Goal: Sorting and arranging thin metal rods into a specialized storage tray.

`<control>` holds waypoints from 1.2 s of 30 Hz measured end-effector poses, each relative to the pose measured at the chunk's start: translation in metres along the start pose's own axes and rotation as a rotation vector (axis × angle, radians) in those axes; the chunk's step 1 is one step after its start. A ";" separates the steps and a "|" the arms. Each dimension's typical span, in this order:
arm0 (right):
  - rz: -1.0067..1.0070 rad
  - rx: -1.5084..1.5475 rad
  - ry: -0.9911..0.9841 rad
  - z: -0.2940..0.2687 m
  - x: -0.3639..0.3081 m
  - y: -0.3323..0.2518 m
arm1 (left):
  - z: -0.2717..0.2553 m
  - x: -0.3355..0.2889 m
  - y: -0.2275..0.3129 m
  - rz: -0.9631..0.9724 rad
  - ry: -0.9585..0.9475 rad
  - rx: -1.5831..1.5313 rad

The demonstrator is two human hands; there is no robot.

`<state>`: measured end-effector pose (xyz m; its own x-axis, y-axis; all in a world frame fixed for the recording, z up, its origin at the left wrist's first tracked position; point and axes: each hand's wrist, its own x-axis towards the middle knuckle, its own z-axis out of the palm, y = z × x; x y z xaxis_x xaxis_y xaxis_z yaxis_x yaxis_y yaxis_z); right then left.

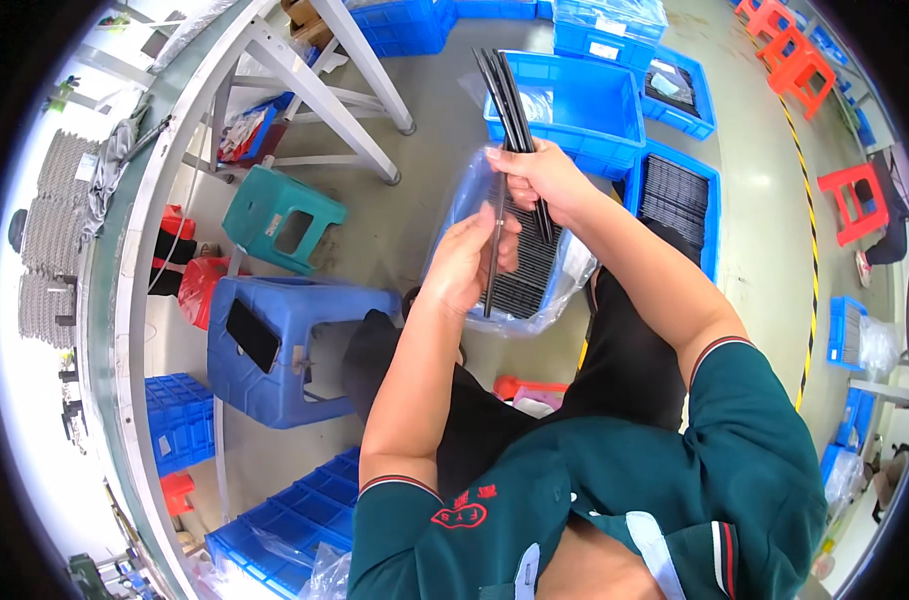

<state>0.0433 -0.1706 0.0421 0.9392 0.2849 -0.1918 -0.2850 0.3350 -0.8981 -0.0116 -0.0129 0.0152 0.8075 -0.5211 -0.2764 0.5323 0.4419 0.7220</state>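
My right hand (pixel 546 182) is closed round a bundle of long black strips (pixel 511 105), which stick up past the fist and fan slightly at the top. Below and to its left, my left hand (pixel 471 255) pinches one thin dark strip (pixel 495 245) that stands nearly upright. Both hands are over a plastic-lined blue crate (pixel 454 213) between my knees. Inside the crate lie rows of similar black strips (pixel 526 270), partly covered by my hands. What the strips are exactly, I cannot make out.
Beyond the hands stands a blue bin (pixel 596 95), with a crate of black strips (pixel 674 195) to the right. On the left are a green stool (pixel 264 205), a blue stool (pixel 244 385) bearing a phone (pixel 252 335), and a white-legged table (pixel 324 110). Red stools (pixel 802 75) line the far right.
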 end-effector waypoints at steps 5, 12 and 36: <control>0.015 -0.029 0.030 -0.003 0.004 0.002 | -0.003 0.001 -0.006 0.067 0.063 0.264; -0.176 0.031 0.242 -0.047 0.029 -0.037 | -0.004 -0.016 -0.003 -0.046 -0.049 0.452; -0.091 -0.750 -0.067 0.007 -0.012 0.015 | -0.042 -0.019 0.032 0.245 0.296 0.223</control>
<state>0.0268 -0.1627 0.0339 0.9323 0.3473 -0.1015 0.0218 -0.3340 -0.9423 0.0007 0.0419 0.0163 0.9583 -0.1746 -0.2264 0.2745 0.3412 0.8990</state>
